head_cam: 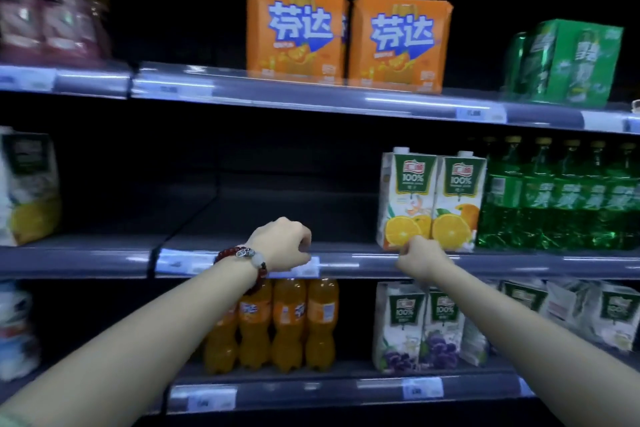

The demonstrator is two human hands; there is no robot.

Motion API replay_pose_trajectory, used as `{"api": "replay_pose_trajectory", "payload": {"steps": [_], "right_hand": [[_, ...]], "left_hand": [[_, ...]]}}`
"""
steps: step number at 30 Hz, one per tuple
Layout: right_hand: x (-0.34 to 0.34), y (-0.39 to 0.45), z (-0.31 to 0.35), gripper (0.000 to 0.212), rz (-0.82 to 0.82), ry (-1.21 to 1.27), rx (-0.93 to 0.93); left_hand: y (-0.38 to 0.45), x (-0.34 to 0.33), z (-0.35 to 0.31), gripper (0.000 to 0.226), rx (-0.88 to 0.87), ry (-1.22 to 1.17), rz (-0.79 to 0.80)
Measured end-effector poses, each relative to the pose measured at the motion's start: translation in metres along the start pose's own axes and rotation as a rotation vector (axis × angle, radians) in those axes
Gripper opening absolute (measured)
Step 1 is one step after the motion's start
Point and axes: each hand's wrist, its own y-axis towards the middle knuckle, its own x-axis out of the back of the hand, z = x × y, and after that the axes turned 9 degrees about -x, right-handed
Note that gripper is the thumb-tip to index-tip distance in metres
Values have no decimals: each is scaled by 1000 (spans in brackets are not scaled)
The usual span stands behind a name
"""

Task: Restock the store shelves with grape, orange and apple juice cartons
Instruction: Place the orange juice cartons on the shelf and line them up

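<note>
Two orange juice cartons (431, 198) stand upright side by side on the middle shelf (346, 262), right of centre. My right hand (420, 258) is curled at the shelf's front edge, just below the left carton's base, holding nothing that I can see. My left hand (282, 244), with a red bead bracelet on the wrist, is a loose fist at the same edge, over a price label, left of the cartons. Two grape juice cartons (417, 326) stand on the shelf below, under my right forearm.
Orange soda bottles (270, 326) fill the lower shelf's middle. Green soda bottles (561, 194) stand right of the orange cartons. On the top shelf are orange boxes (346, 35) and a green pack (568, 62). Another carton (27, 184) stands far left. The middle shelf's centre is dark.
</note>
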Motion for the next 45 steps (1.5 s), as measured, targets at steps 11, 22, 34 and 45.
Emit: {"api": "replay_pose_trajectory", "payload": {"steps": [11, 22, 34, 45], "right_hand": [[-99, -75, 191, 31, 185, -19, 318], [-160, -113, 381, 22, 313, 59, 639], [-202, -78, 516, 41, 286, 310, 725], [-248, -39, 549, 78, 814, 788, 573]], "left_hand": [[-164, 26, 142, 20, 320, 50, 4], [-263, 76, 274, 18, 641, 118, -53], [-243, 101, 388, 29, 804, 47, -301], [-209, 80, 460, 53, 859, -262, -771]]}}
